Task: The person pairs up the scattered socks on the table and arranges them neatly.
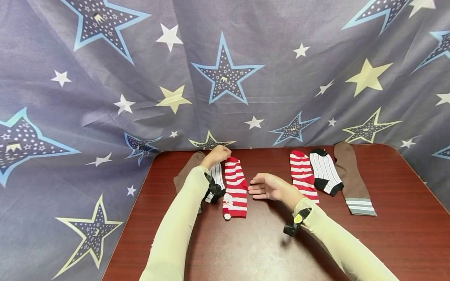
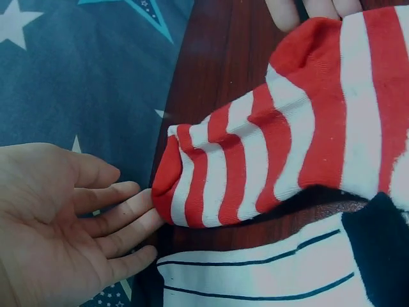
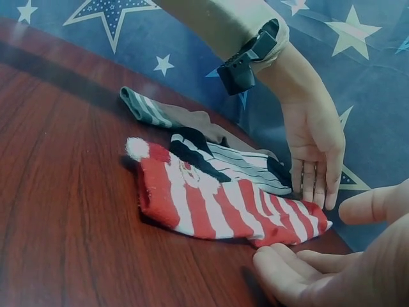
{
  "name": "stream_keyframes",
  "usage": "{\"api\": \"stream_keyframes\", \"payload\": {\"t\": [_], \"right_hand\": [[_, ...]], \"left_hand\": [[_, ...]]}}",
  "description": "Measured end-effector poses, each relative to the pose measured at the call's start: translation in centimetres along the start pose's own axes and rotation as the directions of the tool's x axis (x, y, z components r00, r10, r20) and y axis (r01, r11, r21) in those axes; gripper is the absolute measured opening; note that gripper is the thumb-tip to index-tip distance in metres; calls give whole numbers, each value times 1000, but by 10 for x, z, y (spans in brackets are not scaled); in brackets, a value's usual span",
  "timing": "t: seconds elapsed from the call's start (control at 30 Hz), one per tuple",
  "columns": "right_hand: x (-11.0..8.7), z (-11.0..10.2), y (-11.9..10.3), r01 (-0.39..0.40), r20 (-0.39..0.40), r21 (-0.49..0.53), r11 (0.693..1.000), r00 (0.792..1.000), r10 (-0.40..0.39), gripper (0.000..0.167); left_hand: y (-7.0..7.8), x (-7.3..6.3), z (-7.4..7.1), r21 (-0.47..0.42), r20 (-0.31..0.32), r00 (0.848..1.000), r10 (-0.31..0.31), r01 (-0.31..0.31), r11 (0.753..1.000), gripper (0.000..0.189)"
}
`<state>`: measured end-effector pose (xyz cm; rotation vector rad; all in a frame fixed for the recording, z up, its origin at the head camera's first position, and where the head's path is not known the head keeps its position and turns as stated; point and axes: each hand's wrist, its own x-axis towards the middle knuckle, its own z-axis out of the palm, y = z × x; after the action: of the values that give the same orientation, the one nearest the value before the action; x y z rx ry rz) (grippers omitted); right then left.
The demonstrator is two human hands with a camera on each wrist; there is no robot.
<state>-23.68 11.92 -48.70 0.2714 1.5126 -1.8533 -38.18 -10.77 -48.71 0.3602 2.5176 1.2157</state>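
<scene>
Striped knit sock, fuzzy white pom-pom

Lighting in the room is bright and even; I note pale glare on the glossy reddish-brown wooden table and a soft-edged shadow beside the cream fabric right sleeve. Both wrist views register dimmer, bluish and slightly hazy.

Head view looks forward and down; both wrist views, closer, face one red-striped sock from opposite sides.
</scene>
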Motion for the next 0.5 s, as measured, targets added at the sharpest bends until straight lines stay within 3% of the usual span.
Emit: {"api": "stream_keyframes", "payload": {"t": [0.07, 0.17, 0.2, 0.27, 0.33, 0.4, 0.5], "right_hand": [[1, 1, 0, -5, -8, 6, 1000, 1000, 5, 53], [1, 1, 0, -2, -9, 10, 1000, 1000, 2, 54], [2, 1, 1, 1, -9, 10, 1000, 1000, -1, 54], [2, 1, 1, 4, -12, 12, 1000, 1000, -3, 54], [2, 0, 1, 5, -13, 16, 1000, 1000, -5, 54], [3, 1, 1, 7, -12, 18, 1000, 1000, -6, 54], [3, 1, 2, 6, -6, 18, 1000, 1000, -6, 55]], "left_hand": [[-18, 17, 2, -17, 30, 999, 26, -25, 1000, 16], [-30, 36, 3, 53, 62, 998, -25, 22, 998, 14], [-33, 41, 4, 102, 64, 997, -51, 44, 994, 23], [-7, 25, 4, 236, 53, 989, -135, 119, 965, 29], [7, 16, 6, 316, 32, 990, -137, 120, 941, 27], [13, 12, 7, 381, 19, 991, -135, 118, 917, 23], [7, 17, 8, 419, 13, 993, -121, 105, 902, 13]]}}
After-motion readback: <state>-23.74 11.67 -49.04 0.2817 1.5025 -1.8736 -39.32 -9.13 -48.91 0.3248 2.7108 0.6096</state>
